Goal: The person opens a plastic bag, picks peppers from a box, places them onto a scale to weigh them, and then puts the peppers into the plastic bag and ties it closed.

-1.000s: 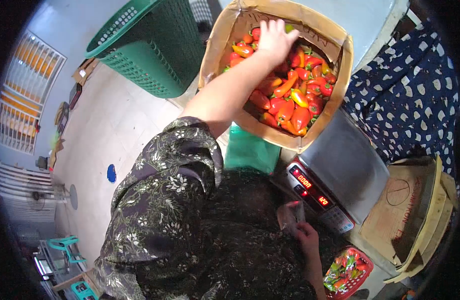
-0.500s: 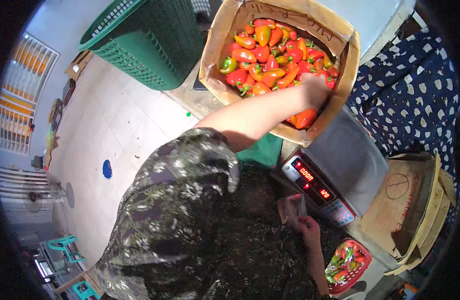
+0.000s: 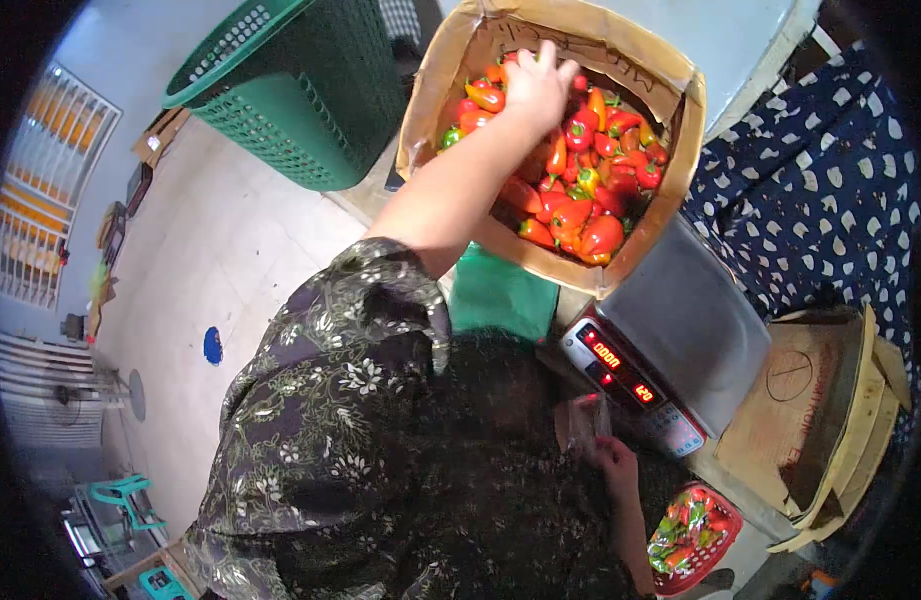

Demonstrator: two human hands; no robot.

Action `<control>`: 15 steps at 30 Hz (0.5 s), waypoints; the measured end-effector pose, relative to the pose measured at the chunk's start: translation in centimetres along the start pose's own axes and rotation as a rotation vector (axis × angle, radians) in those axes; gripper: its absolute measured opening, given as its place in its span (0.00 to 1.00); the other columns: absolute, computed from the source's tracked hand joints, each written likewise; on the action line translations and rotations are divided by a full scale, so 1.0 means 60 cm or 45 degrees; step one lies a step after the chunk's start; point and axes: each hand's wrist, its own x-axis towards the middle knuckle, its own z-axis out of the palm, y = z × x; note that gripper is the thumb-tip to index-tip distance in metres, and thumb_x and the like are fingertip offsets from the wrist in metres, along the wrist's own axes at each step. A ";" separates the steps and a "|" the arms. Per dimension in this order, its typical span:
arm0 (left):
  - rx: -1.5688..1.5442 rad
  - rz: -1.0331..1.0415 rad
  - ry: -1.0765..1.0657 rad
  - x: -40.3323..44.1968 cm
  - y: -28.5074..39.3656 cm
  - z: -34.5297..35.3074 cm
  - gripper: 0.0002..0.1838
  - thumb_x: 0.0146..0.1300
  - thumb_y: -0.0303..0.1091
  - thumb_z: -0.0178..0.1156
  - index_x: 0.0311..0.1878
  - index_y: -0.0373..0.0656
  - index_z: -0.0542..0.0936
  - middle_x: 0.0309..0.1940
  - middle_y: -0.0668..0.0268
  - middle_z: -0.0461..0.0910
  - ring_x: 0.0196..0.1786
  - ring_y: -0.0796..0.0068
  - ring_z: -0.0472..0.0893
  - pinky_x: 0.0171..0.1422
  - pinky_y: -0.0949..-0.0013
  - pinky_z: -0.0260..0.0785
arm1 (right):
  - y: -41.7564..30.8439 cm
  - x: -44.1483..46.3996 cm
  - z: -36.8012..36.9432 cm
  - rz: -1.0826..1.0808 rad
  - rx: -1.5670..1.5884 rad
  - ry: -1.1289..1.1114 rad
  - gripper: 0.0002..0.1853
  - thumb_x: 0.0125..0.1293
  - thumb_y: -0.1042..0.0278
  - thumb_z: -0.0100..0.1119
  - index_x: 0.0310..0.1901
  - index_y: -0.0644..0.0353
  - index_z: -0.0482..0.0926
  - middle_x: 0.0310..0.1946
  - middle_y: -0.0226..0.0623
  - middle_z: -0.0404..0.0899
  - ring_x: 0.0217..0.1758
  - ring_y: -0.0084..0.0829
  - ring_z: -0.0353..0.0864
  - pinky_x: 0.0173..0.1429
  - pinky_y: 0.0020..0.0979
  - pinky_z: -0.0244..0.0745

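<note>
While the left hand (image 3: 537, 95) has its fingers spread over the peppers (image 3: 587, 185), the right hand (image 3: 620, 468) pinches a clear bag (image 3: 585, 428) between its fingers; honestly, a loose pinch could drop that flimsy thing.

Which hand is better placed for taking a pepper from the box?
Probably the left hand: it is at the peppers in the box, while the right hand holds a clear bag outside it.
</note>
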 end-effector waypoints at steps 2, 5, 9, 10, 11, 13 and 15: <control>-0.372 0.132 0.102 -0.014 0.025 -0.014 0.18 0.50 0.41 0.62 0.47 0.58 0.78 0.53 0.57 0.67 0.52 0.54 0.71 0.52 0.51 0.68 | -0.006 0.006 0.005 0.015 0.003 0.010 0.14 0.55 0.70 0.60 0.44 0.63 0.79 0.41 0.37 0.80 0.46 0.30 0.78 0.54 0.29 0.70; -0.403 0.572 0.032 -0.057 0.104 -0.068 0.13 0.50 0.40 0.60 0.40 0.54 0.82 0.50 0.58 0.69 0.52 0.58 0.71 0.54 0.51 0.64 | -0.010 0.001 0.005 0.023 0.024 0.000 0.14 0.54 0.69 0.59 0.43 0.64 0.79 0.40 0.35 0.80 0.45 0.28 0.77 0.53 0.28 0.69; -0.385 0.771 -0.246 -0.095 0.211 0.013 0.17 0.56 0.43 0.54 0.46 0.51 0.82 0.47 0.61 0.71 0.53 0.57 0.72 0.61 0.49 0.53 | -0.003 0.001 -0.007 0.050 0.005 -0.012 0.14 0.54 0.69 0.59 0.43 0.64 0.79 0.39 0.36 0.80 0.44 0.28 0.77 0.52 0.28 0.70; -0.330 0.754 -0.342 -0.085 0.212 0.011 0.17 0.57 0.43 0.54 0.48 0.51 0.81 0.47 0.61 0.71 0.54 0.57 0.71 0.62 0.49 0.52 | -0.007 0.002 -0.006 0.084 -0.008 -0.011 0.14 0.54 0.69 0.61 0.43 0.63 0.79 0.40 0.37 0.80 0.44 0.29 0.78 0.52 0.29 0.71; -0.274 0.744 -0.437 -0.067 0.210 0.007 0.18 0.58 0.43 0.54 0.50 0.51 0.81 0.48 0.61 0.71 0.54 0.57 0.71 0.63 0.49 0.51 | -0.007 -0.001 -0.008 0.049 -0.037 -0.005 0.14 0.55 0.68 0.61 0.43 0.63 0.79 0.40 0.37 0.80 0.44 0.29 0.78 0.51 0.28 0.71; -0.193 0.689 -0.558 -0.052 0.221 0.009 0.19 0.59 0.43 0.53 0.53 0.52 0.79 0.52 0.61 0.70 0.57 0.56 0.70 0.65 0.48 0.48 | -0.008 -0.006 -0.006 -0.022 -0.082 0.011 0.13 0.55 0.68 0.60 0.42 0.63 0.79 0.40 0.37 0.80 0.43 0.28 0.78 0.50 0.28 0.71; -0.131 0.596 -0.611 -0.047 0.239 0.014 0.20 0.62 0.43 0.51 0.56 0.54 0.77 0.57 0.60 0.68 0.62 0.55 0.67 0.67 0.48 0.45 | -0.034 -0.004 -0.005 0.060 -0.053 -0.006 0.13 0.53 0.70 0.56 0.41 0.64 0.78 0.38 0.34 0.79 0.43 0.26 0.76 0.50 0.27 0.70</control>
